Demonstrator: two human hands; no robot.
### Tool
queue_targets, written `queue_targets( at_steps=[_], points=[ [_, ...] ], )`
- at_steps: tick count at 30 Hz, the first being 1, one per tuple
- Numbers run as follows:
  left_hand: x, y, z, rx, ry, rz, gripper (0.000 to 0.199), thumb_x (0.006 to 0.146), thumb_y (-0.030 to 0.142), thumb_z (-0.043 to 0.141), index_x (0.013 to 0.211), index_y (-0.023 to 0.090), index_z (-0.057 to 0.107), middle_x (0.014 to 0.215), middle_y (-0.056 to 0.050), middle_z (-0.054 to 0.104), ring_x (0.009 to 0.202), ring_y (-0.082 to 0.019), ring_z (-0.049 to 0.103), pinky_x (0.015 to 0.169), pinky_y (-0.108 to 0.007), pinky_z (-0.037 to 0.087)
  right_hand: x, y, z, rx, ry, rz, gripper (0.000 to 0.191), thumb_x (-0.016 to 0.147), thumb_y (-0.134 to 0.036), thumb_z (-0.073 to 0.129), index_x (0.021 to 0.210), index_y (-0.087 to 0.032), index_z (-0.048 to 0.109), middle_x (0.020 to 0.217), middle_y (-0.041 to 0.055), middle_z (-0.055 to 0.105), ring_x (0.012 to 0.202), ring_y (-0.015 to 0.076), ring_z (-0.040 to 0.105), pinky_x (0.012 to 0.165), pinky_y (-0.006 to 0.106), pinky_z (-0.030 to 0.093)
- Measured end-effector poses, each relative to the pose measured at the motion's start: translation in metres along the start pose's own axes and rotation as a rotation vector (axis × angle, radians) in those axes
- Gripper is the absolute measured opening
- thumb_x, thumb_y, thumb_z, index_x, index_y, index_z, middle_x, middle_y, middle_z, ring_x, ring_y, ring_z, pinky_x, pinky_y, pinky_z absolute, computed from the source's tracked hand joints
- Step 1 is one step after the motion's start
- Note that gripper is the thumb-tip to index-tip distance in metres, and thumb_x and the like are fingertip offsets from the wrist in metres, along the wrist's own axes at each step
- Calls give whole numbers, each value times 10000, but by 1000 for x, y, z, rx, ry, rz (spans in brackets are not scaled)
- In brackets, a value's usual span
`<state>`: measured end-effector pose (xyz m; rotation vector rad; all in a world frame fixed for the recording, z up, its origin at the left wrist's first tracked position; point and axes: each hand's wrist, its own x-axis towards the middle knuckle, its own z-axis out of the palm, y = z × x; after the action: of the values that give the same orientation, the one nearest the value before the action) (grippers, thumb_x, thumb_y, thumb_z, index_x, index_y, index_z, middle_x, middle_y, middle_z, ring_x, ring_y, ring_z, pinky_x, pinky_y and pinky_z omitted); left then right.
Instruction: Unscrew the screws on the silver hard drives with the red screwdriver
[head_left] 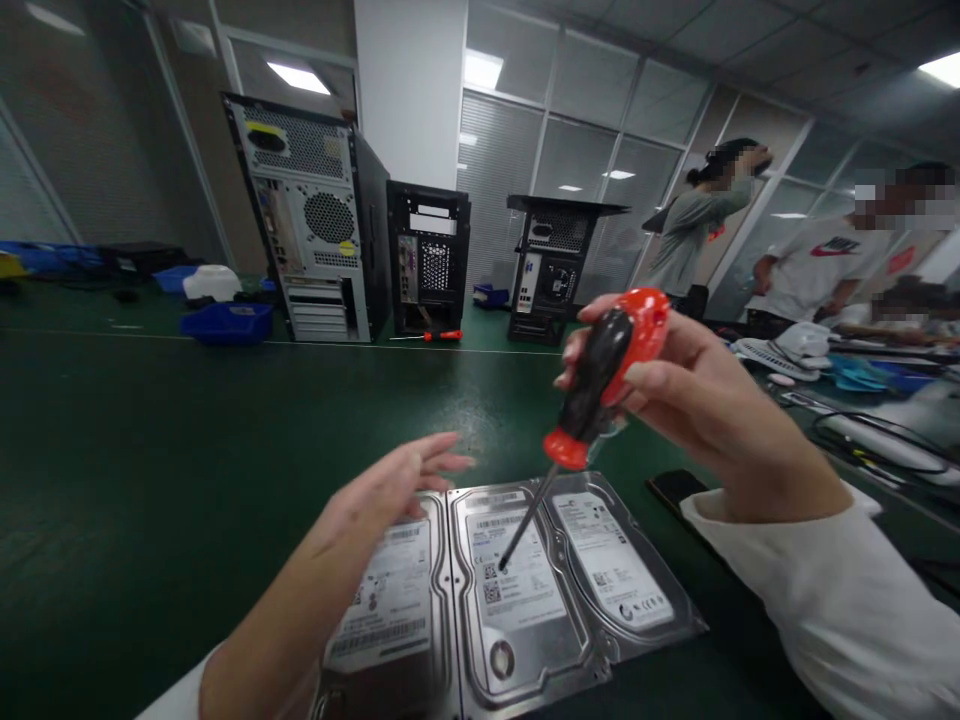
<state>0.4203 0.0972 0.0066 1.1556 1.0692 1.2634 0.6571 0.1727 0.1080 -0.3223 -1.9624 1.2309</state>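
Observation:
My right hand [675, 390] grips a red and black screwdriver [592, 385] by its handle, with the shaft slanting down to the left. Its tip appears over the label of the middle hard drive [525, 640]; whether it touches cannot be made out. Three hard drives lie side by side, labels up: a left hard drive [397, 600], the middle one, and a right hard drive [615, 560]. My left hand [397, 480] hovers over the upper end of the left drive, fingers stretched out and holding nothing. My left forearm hides part of that drive.
Across the green table [150, 450] stand a large computer case [322, 220] and two smaller black cases [429, 260] [551, 265]. Another screwdriver [442, 336] lies before them. A blue bin [225, 322] sits left, a dark phone-like slab [679, 487] right. Two people [675, 240] [825, 255] stand behind.

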Motion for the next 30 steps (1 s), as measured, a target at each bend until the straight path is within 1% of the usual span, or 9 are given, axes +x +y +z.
queue_targets(
  at_steps=[1,3,6,9,12,15,18,24,30],
  points=[
    [3,0,-2,-23,94,-3,416,809,525,594,1087,216,617,1056,-46,616,932,-195,525,732,-241,412,-3,-1,-8,-36,57,-5,293,857,-279,628,1136,-252,540,1025,-6,577,906,126,593,772,227,517],
    [6,0,-4,-107,154,-36,370,809,517,599,961,185,662,898,-36,631,828,-165,533,683,-219,411,-8,-1,-19,-94,133,2,298,832,-308,659,1104,-249,554,994,-9,570,861,117,592,715,198,515],
    [4,2,-1,-192,161,-61,330,797,506,624,831,183,680,751,-9,619,747,-139,535,680,-204,412,-13,0,-25,-186,181,28,307,802,-302,686,1076,-238,564,978,2,575,835,125,586,672,194,510],
    [2,1,1,-154,112,-25,356,771,542,635,741,189,677,681,0,603,691,-134,523,659,-206,403,-14,-2,-24,-260,157,62,279,832,-290,644,1090,-232,556,961,12,585,826,127,581,647,190,501],
    [1,-1,0,-78,59,-3,386,793,558,597,667,197,650,615,15,562,620,-123,474,602,-209,362,-11,-4,-23,-321,106,90,298,845,-258,622,1128,-223,537,950,27,591,797,129,582,609,177,500],
    [2,-2,-2,-21,27,13,422,810,545,576,573,195,588,536,30,487,547,-117,394,559,-229,309,-9,-3,-25,-359,69,88,364,838,-248,632,1180,-228,509,969,41,590,812,146,587,619,189,516],
    [3,-2,-2,-10,-33,25,467,824,530,555,506,190,513,492,28,428,521,-128,352,546,-258,278,-9,-2,-27,-377,63,83,371,853,-233,613,1203,-233,491,981,40,586,820,144,588,621,184,518],
    [2,-5,1,-37,-34,21,464,851,464,521,482,193,450,460,38,345,489,-126,287,516,-279,236,-9,1,-27,-364,38,89,368,855,-221,612,1202,-237,489,976,31,578,798,133,587,616,180,523],
    [6,-11,0,21,-72,15,519,818,556,505,463,189,411,441,43,321,453,-116,255,468,-270,221,-6,2,-26,-344,19,98,394,842,-249,643,1200,-221,482,948,38,583,791,140,589,620,186,530]
  ],
)
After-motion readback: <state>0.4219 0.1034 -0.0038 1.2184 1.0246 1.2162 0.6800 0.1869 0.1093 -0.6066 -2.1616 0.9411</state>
